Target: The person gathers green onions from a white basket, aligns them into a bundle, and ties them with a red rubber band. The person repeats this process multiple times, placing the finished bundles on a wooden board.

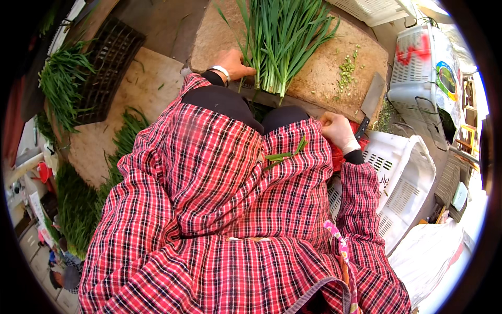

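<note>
A bunch of garlic chives (280, 47) lies on a worn board (325, 84), its pale cut ends towards me. My left hand (232, 66), with a white bracelet at the wrist, rests at the bunch's left side. Its thumb side touches the stalks, and the other fingers are partly hidden. Beside my right knee, my right hand (338, 131) has its fingers curled together near red plastic strands (338, 155); whether anything is pinched in them is unclear. A cleaver (372, 96) lies on the board's right edge, its black handle just beyond my right hand.
Chopped bits (347, 72) are scattered on the board. To my right are a white plastic crate (408, 184) and a stacked pale crate (411, 78). More chives (78, 208) lie at left, near a black crate (111, 70). Cut pieces (280, 156) rest on my plaid apron.
</note>
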Demonstrator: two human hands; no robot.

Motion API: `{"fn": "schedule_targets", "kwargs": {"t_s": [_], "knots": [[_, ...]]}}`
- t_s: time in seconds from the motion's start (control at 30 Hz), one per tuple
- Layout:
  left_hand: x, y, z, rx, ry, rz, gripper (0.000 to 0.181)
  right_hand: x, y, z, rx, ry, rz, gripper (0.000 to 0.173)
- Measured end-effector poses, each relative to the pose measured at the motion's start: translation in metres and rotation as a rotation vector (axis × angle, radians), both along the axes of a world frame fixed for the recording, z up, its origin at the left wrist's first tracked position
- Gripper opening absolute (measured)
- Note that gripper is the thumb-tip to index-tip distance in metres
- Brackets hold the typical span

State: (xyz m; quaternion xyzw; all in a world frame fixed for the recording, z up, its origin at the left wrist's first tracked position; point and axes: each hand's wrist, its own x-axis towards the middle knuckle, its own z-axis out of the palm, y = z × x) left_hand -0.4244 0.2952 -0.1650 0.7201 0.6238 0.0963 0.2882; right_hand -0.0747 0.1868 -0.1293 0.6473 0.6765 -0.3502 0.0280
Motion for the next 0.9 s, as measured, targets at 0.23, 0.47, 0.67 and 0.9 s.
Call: {"fn": "schedule_targets", "kwargs": {"t_s": [0.23, 0.47, 0.67, 0.9], "knots": [[-0.022, 0.015, 0.028, 0.522, -0.142, -0.006, 0.024, -0.092, 0.029, 0.045, 0.516, 0.224, -0.038, 0.019], [0.029, 0.072, 0.041, 0.764, 0.072, -0.636, 0.045, -0.144, 0.092, 0.025, 0.572, -0.24, 0.25, 0.028], [0.035, 0.102, 0.002, 0.701, 0.249, -0.669, 0.035, -0.132, 0.081, -0.001, 0.855, 0.24, 0.162, 0.009], [0.05, 0.094, 0.011, 0.567, 0.258, -0.676, 0.034, 0.019, -0.033, -0.113, 0.092, 0.211, 0.035, 0.03]]}}
